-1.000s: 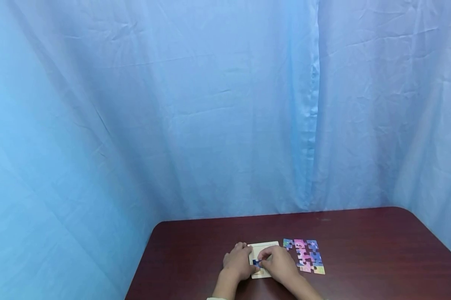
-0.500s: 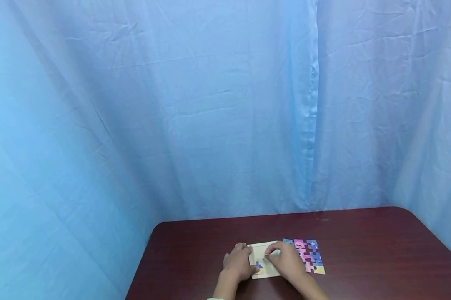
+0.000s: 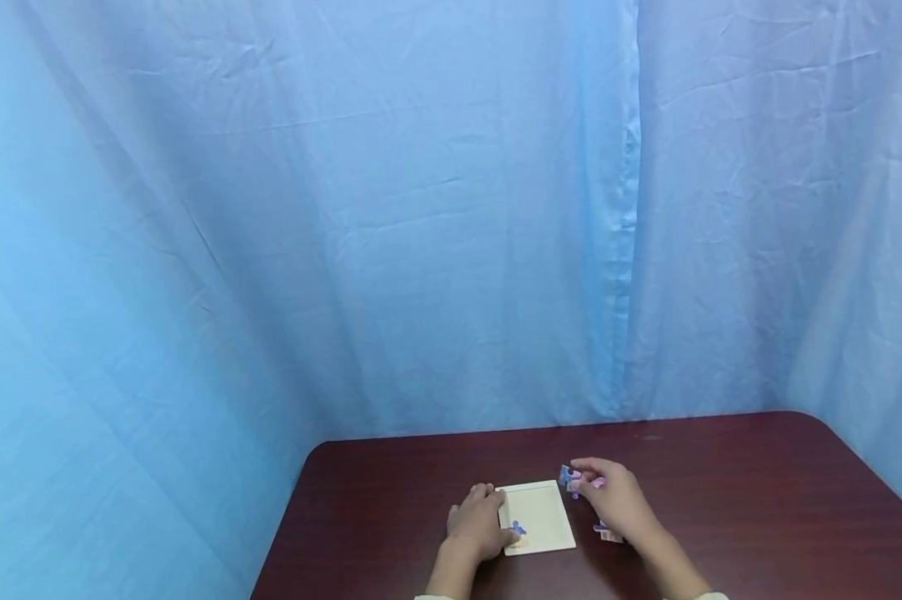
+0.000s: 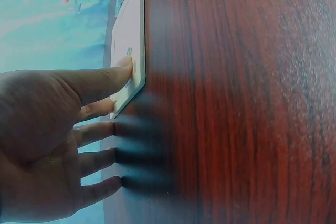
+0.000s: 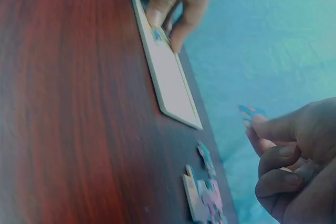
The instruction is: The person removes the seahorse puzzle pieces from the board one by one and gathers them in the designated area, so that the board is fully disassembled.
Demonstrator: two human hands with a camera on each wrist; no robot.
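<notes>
A pale, square wooden puzzle tray (image 3: 544, 517) lies on the dark red table. In its near left corner sits a blue and yellow jigsaw piece (image 3: 518, 527). My left hand (image 3: 477, 523) has its thumb pressed down over that corner, index finger at the tray's edge, other fingers stretched toward the tabletop. Right of the tray, my right hand (image 3: 614, 500) pinches a small bluish jigsaw piece (image 5: 251, 112) between thumb and index finger, raised above the table. The remaining fingers are curled into the palm.
Loose jigsaw pieces (image 5: 209, 195) in pink and blue lie right of the tray, mostly hidden under my right hand in the head view. A single piece (image 5: 206, 158) lies between them and the tray. Blue curtains (image 3: 451, 250) hang around the table (image 3: 391, 483).
My right hand has left the tray and moved right, over the loose pieces, where it now holds one raised. The left hand has stayed at the tray's corner.
</notes>
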